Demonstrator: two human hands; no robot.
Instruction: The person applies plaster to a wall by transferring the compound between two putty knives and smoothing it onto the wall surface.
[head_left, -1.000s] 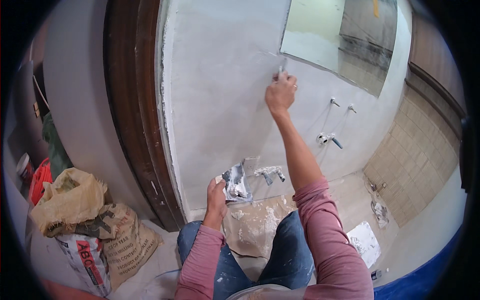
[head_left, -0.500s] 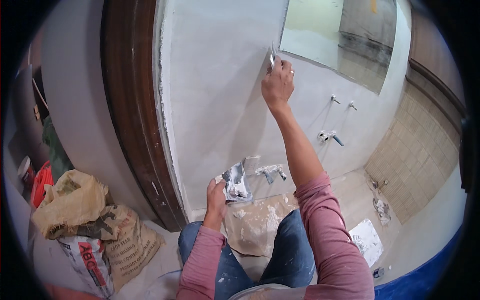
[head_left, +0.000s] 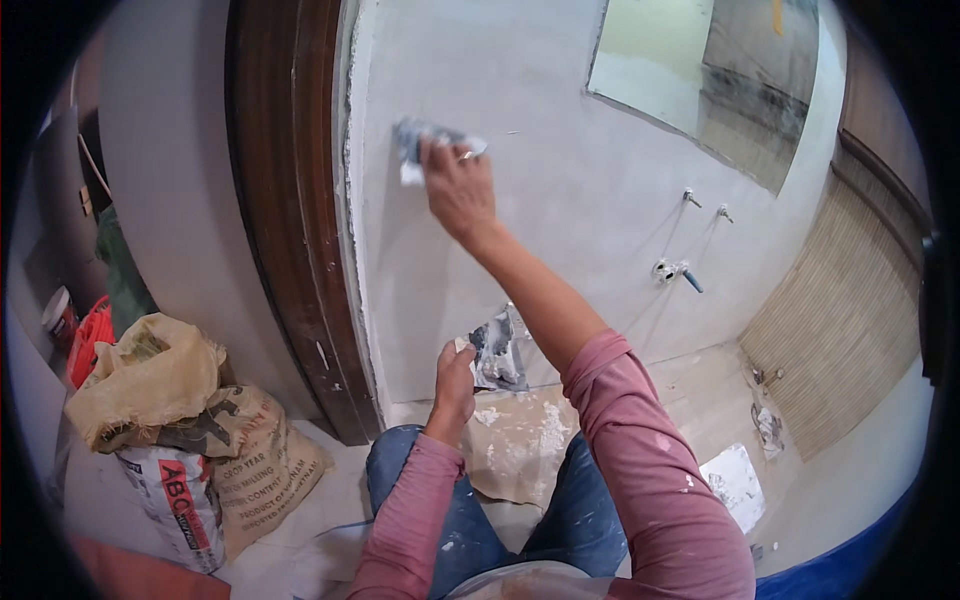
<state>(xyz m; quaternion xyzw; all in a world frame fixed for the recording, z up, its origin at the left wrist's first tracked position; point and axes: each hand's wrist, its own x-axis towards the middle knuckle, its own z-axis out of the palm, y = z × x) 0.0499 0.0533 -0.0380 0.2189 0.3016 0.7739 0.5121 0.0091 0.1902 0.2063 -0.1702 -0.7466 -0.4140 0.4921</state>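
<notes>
My right hand (head_left: 462, 195) is closed on a wide scraper (head_left: 408, 145), whose blade is smeared by motion and carries white putty. The scraper is against or very near the pale wall (head_left: 570, 200), close to the dark door frame; contact cannot be made out. Lower down, my left hand (head_left: 456, 388) grips the edge of a metal putty blade (head_left: 497, 352), tilted, with white and grey putty spread over its face. This blade is held above my knees, in front of the wall's lower part.
A brown wooden door frame (head_left: 290, 200) borders the wall at left. Several sacks (head_left: 262, 470) slump on the floor beside it. To the right are a mirror-like panel (head_left: 650, 70), pipe stubs (head_left: 672, 270) and a putty-smeared white board (head_left: 735, 485). Splattered brown sheeting (head_left: 515, 455) covers the floor ahead.
My right hand has swept the scraper left and slightly down, from beside the panel toward the door frame. My left hand still holds the loaded blade. The view has shifted slightly left.
</notes>
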